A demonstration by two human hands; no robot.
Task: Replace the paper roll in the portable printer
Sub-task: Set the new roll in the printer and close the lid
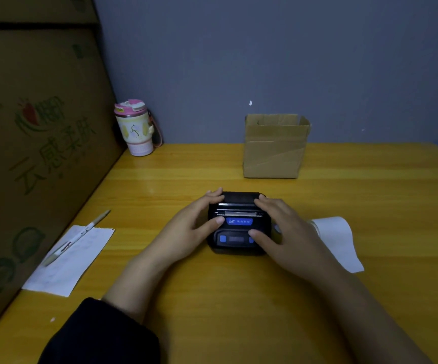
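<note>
A small black portable printer (237, 222) with a blue label and blue buttons lies on the yellow wooden table (212, 298), its lid down. My left hand (194, 227) grips its left side, thumb on the top face by the paper slot. My right hand (281, 227) grips its right side, thumb resting near the buttons. Just right of the printer lies a white paper roll (317, 227) with a loose strip (341, 245) trailing toward me; my right hand hides part of the roll.
A small open cardboard box (274, 148) stands behind the printer near the wall. A pink-lidded tumbler (135, 128) is at the back left. A big cardboard carton (28, 153) lines the left edge. A pen (77, 236) rests on a sheet of paper (73, 261).
</note>
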